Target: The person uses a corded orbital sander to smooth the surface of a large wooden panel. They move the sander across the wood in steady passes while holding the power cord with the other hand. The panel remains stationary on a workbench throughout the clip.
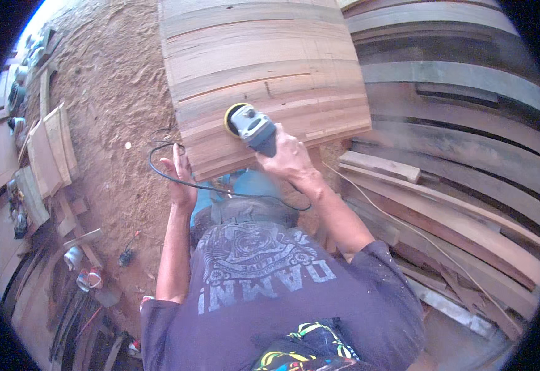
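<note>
My right hand (290, 159) is wrapped around the grey body of an electric sander (253, 127) with a round, yellow-edged pad. The sander sits on the near part of a wide wooden panel (251, 68) made of joined boards. By the panel's near left corner is my left hand (180, 177), its fingers stretched upward and the thumb apart. A thin dark cord (157, 167) loops around beside the left hand and runs back across my waist; whether it touches the palm I cannot make out.
Sawdust (115, 93) covers the ground on the left, with wood offcuts (46, 154) and small tools farther out. Stacked planks (468, 204) fill the right side. A pale cable (424, 238) runs across the lower planks.
</note>
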`<state>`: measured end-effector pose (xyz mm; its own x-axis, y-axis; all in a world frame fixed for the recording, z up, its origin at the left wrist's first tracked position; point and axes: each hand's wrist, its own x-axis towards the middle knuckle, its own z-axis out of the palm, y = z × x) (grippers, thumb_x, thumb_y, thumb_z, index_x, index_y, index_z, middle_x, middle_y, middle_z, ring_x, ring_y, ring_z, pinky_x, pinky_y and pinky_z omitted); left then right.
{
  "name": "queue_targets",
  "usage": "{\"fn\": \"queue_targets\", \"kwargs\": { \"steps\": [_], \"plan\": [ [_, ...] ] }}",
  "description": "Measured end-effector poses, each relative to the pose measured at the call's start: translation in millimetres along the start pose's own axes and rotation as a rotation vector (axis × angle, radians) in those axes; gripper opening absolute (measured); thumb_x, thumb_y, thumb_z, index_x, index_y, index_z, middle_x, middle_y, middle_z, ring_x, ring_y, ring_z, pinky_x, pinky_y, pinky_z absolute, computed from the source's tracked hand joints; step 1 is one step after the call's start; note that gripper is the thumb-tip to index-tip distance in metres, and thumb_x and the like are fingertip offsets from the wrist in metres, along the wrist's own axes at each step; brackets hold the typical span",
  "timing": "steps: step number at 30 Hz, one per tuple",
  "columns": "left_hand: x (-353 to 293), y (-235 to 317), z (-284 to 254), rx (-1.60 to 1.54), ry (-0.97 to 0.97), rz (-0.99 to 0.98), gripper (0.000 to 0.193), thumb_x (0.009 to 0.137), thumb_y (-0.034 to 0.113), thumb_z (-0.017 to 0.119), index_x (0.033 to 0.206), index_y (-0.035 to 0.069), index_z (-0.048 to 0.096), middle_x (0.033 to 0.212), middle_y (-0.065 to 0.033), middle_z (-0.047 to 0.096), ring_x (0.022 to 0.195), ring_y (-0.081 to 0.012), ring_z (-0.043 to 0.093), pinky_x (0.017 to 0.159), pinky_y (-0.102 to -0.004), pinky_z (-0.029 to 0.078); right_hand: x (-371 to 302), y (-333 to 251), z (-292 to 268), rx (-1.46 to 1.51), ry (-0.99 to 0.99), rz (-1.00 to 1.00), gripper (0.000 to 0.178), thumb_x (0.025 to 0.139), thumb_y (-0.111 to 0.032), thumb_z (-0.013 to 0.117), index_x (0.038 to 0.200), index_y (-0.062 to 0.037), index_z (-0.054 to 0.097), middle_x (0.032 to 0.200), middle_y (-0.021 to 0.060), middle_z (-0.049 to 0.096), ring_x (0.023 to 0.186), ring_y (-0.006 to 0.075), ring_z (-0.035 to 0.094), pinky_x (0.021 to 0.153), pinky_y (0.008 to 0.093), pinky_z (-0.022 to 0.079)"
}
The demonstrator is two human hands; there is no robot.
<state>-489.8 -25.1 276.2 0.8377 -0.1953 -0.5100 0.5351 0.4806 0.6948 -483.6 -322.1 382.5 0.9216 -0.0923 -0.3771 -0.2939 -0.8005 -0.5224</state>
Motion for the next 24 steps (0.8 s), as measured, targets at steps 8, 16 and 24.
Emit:
{"fn": "queue_targets", "kwargs": {
  "steps": [8, 16, 24],
  "plan": [
    [-5, 6, 17, 0.147, 0.005, 0.019, 0.120, 0.095, 0.098, 0.042, 0.179, 0.014, 0.023, 0.178, -0.0118, 0.039, 0.163, -0.0304, 0.036, 0.133, -0.0532, 0.027, -10, 83, -69, 0.034, 0.173, 0.246, 0.072, 0.084, -0.034, 0.088, 0.140, 0.0022, 0.062, 0.114, 0.0315, 0.078, 0.111, 0.0494, 0.077, 0.100, 0.0538, 0.060],
    [-18, 15, -1, 0.252, 0.018, -0.048, 0.114, 0.096, 0.097, 0.042, 0.178, 0.019, 0.027, 0.175, -0.0102, 0.043, 0.158, -0.0309, 0.043, 0.130, -0.0549, 0.035, -15, 209, -118, 0.176, 0.420, 0.397, 0.049, 0.078, -0.035, 0.091, 0.109, 0.0001, 0.077, 0.097, 0.0167, 0.080, 0.092, 0.0322, 0.079, 0.087, 0.0466, 0.061],
    [-3, 9, -3, 0.067, -0.016, -0.101, 0.114, 0.100, 0.094, 0.034, 0.179, 0.013, 0.023, 0.181, -0.0094, 0.035, 0.162, -0.0298, 0.039, 0.133, -0.0528, 0.030, 22, 141, -90, 0.240, 0.213, 0.455, 0.042, 0.080, -0.030, 0.089, 0.110, -0.0016, 0.076, 0.099, 0.0114, 0.076, 0.090, 0.0232, 0.073, 0.086, 0.0427, 0.059]
  ]
}}
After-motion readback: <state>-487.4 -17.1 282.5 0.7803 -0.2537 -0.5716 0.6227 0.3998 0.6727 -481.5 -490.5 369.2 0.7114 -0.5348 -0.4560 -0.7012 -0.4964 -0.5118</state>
